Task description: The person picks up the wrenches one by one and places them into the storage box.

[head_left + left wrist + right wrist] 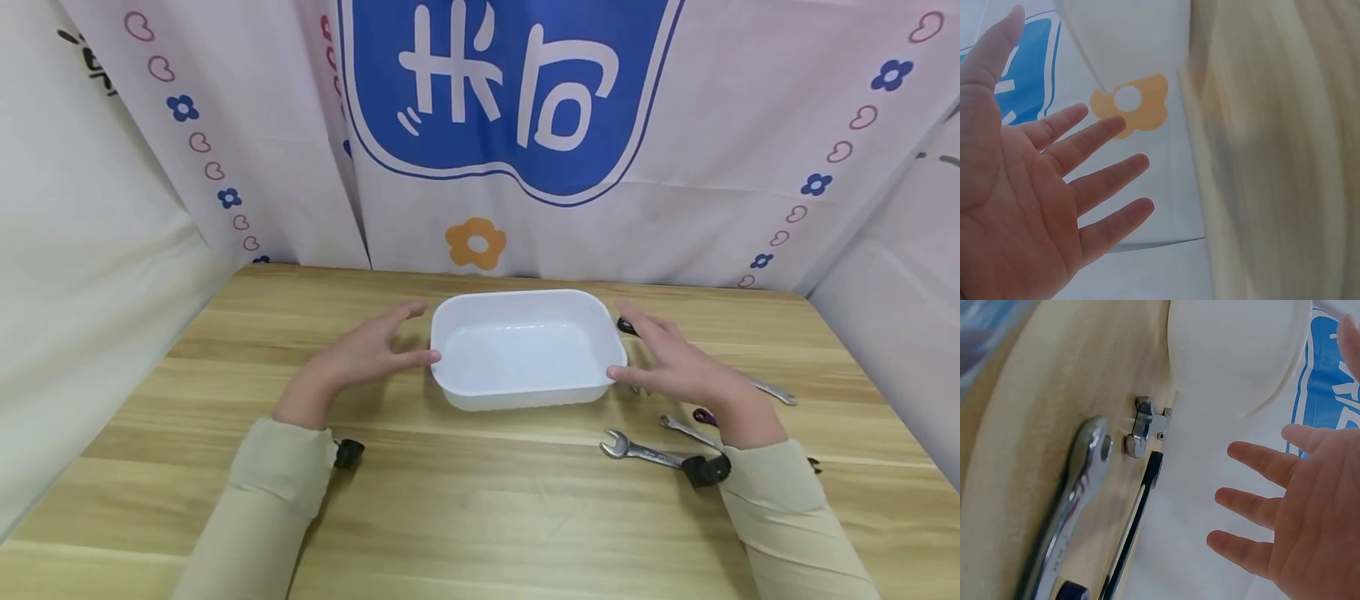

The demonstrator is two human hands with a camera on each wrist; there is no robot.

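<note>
A white rectangular plastic basin [525, 392] with rounded corners sits on the wooden table, nothing inside it. To its left, my left hand [363, 350] has its thumb tip right at the rim, the fingers spread and straight. On the other side my right hand [675, 362] is held the same way, thumb at the right rim. Both palms face the basin, as the left wrist view with the left hand [1029, 187] and the right wrist view with the right hand [1310, 506] show. Neither hand grips anything.
Several metal wrenches lie around and under the right forearm, among them an open-end wrench [648, 453]. In the right wrist view, a wrench [1079, 494] and short chrome pieces [1141, 425] lie near the basin. A printed cloth [300, 208] hangs behind the table [480, 517].
</note>
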